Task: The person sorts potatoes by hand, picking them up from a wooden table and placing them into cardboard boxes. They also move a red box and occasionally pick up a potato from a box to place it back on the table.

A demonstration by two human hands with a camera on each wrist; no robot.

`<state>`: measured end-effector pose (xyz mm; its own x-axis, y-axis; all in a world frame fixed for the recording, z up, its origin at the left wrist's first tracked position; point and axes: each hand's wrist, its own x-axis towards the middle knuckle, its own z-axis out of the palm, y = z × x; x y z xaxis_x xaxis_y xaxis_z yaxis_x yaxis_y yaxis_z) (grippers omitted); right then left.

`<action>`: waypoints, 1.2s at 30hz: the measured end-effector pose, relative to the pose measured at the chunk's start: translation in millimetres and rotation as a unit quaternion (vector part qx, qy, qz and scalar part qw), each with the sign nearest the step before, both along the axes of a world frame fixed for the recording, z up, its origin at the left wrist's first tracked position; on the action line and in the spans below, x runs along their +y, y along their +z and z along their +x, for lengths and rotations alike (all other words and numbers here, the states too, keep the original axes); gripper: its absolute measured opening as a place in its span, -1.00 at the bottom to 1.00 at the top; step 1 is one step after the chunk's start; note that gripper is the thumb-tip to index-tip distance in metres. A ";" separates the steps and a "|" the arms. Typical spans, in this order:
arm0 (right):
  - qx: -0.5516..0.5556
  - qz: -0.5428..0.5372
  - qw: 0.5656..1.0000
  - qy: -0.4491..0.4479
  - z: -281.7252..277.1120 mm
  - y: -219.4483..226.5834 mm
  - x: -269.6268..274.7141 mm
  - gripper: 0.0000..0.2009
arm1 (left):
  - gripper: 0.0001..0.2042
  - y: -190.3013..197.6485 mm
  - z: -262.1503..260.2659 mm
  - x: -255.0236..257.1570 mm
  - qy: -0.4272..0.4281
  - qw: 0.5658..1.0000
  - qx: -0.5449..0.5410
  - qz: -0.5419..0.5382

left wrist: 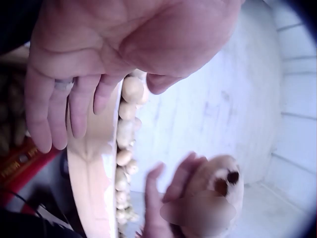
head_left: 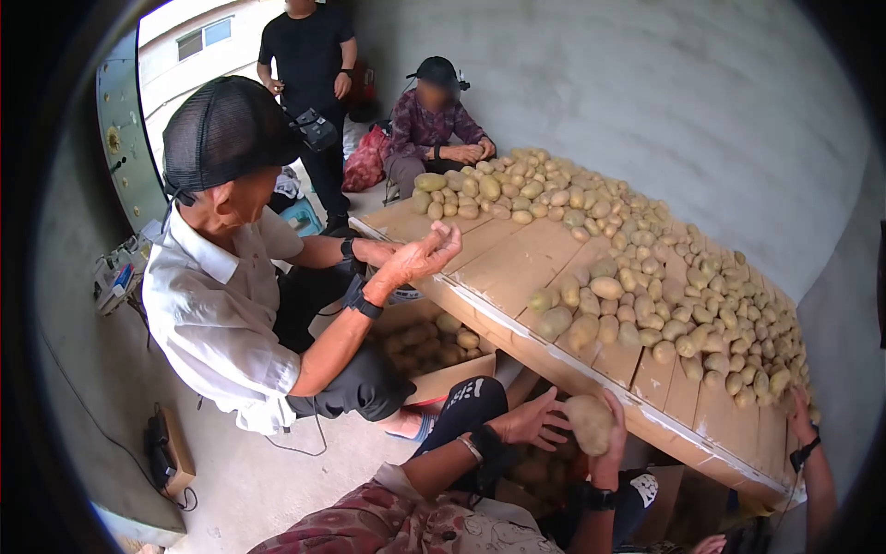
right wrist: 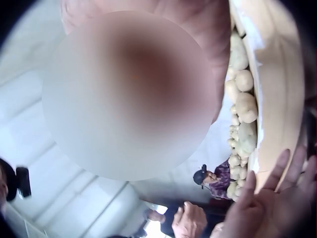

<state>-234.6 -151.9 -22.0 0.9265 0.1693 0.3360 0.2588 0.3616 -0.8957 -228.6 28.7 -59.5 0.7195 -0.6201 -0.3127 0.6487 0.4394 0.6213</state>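
In the head view, my right hand [head_left: 609, 451] holds up a large, lumpy potato [head_left: 589, 423], fingers around its side. My left hand [head_left: 532, 421] faces it with spread fingers and holds nothing; a small gap separates the two. The left wrist view has my left hand [left wrist: 124, 39] across the top, a ring on one finger, and the potato [left wrist: 235, 198] with two dark spots in my right hand [left wrist: 159, 210]. In the right wrist view, a blurred patch hides much of my right hand [right wrist: 210, 34] and whatever it grips; my left hand [right wrist: 272, 208] is low right.
Many potatoes [head_left: 604, 288] cover the slatted table [head_left: 494, 263]. A person in a white shirt [head_left: 221, 277] sits at left, beside a box of potatoes [head_left: 452, 374]. Another person [head_left: 434, 125] sits behind; one stands [head_left: 309, 65]. Someone's arm [head_left: 817, 471] reaches the table's right end.
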 end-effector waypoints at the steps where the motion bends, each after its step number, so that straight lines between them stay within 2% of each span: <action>1: -0.114 -0.200 0.972 -0.044 0.6 9.4 5.0 -0.41 | -0.35 4.2 0.7 -8.4 0.044 0.989 0.054 -0.127; 2: -0.216 -0.392 0.890 -0.083 -4.9 12.7 6.3 -0.46 | -0.34 4.5 -1.0 -17.3 0.086 0.958 0.112 -0.251; 5: -0.114 -0.259 0.959 -0.009 -7.8 -15.1 18.2 -0.58 | -0.37 10.2 -0.1 -12.8 0.143 0.964 0.110 -0.196; 9: -0.114 -0.282 0.952 -0.031 -14.1 -18.4 16.6 -0.56 | -0.41 10.8 -3.8 -12.5 0.193 0.964 0.076 -0.168; 10: -0.014 -0.186 0.982 -0.029 -15.1 -15.4 17.2 -0.55 | -0.43 15.4 0.4 -9.1 0.203 0.964 0.051 -0.164; 11: 0.084 -0.083 0.993 -0.025 -15.0 -13.2 19.5 -0.53 | -0.45 23.3 2.1 -6.8 0.245 0.961 0.053 -0.115; 12: 0.084 -0.082 0.993 -0.024 -13.3 -16.5 15.2 -0.53 | -0.45 28.8 4.2 -0.7 0.246 0.961 0.052 -0.115; 14: 0.229 0.028 0.972 0.039 -9.5 -31.9 -4.5 -0.49 | -0.47 35.1 6.7 8.4 0.202 0.969 -0.052 -0.133; 16: 0.247 0.058 0.965 0.062 -16.0 -37.5 -6.5 -0.50 | -0.48 36.4 8.1 3.5 0.200 0.968 -0.070 -0.137; 18: 0.340 0.197 0.890 0.233 -25.0 -28.8 4.1 -0.45 | -0.52 38.2 6.1 -1.9 0.171 0.963 -0.169 -0.125; 19: 0.340 0.197 0.888 0.239 -26.3 -30.0 11.2 -0.45 | -0.56 36.6 4.0 -7.7 0.155 0.973 -0.153 -0.079; 20: 0.374 0.261 0.857 0.240 -29.7 -32.6 14.9 -0.45 | -0.69 33.7 3.3 -11.6 0.162 0.961 -0.223 0.024; 22: 0.439 0.381 0.779 0.233 -38.8 -40.9 14.1 -0.43 | -0.83 21.2 3.9 -17.8 0.194 0.956 -0.206 0.073; 23: 0.476 0.396 0.755 0.218 -36.7 -53.9 9.9 -0.45 | -0.83 20.4 2.2 -15.1 0.199 0.956 -0.205 0.073; 25: 0.471 0.404 0.760 0.193 -38.4 -64.3 -1.1 -0.45 | -0.89 21.3 2.3 -9.8 0.265 0.943 -0.170 0.108; 26: 0.464 0.417 0.764 0.162 -38.3 -63.8 -6.1 -0.44 | -0.89 19.9 2.8 -8.1 0.267 0.943 -0.169 0.106; 27: 0.467 0.389 0.785 0.122 -36.5 -60.5 -15.1 -0.46 | -0.86 17.4 2.9 -5.6 0.250 0.949 -0.134 0.139; 28: 0.469 0.389 0.784 0.121 -32.1 -56.1 -22.4 -0.46 | -0.84 15.0 0.7 -2.7 0.231 0.953 -0.098 0.172; 29: 0.407 0.309 0.855 0.085 -28.5 -53.0 -30.2 -0.47 | -0.84 13.0 -4.0 -0.9 0.229 0.953 -0.094 0.174; 30: 0.335 0.225 0.914 0.045 -26.4 -49.4 -35.2 -0.49 | -0.78 12.6 -6.8 -1.3 0.186 0.967 -0.081 0.156; 31: 0.271 0.158 0.949 -0.019 -31.8 -26.2 -31.6 -0.60 | -0.72 13.3 -6.3 -4.0 0.142 0.978 -0.071 0.134; 32: 0.267 0.156 0.951 -0.024 -24.6 -22.1 -34.5 -0.60 | -0.72 13.7 -4.7 -7.6 0.138 0.979 -0.074 0.130; 33: 0.153 -0.019 0.984 -0.086 -18.3 -21.3 -38.7 -0.65 | -0.65 12.6 -4.9 -11.0 0.101 0.989 -0.036 0.107; 34: 0.035 -0.191 0.971 -0.143 -13.4 -19.6 -38.5 -0.69 | -0.57 10.3 -6.3 -12.7 0.065 0.994 0.004 0.086; 35: 0.012 -0.228 0.961 -0.153 -20.5 -0.9 -25.5 -0.74 | -0.44 9.3 -8.1 -14.5 0.002 0.999 -0.015 0.043; 36: 0.013 -0.224 0.963 -0.150 -21.6 1.7 -12.8 -0.74 | -0.44 9.1 -14.3 -20.2 0.004 0.999 -0.014 0.048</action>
<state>-256.2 -164.7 -20.3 0.9633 0.0143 0.2681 0.2671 -0.1498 -0.9519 -242.9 8.5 -50.4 0.7341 -0.5819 -0.3500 0.6265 0.3816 0.6796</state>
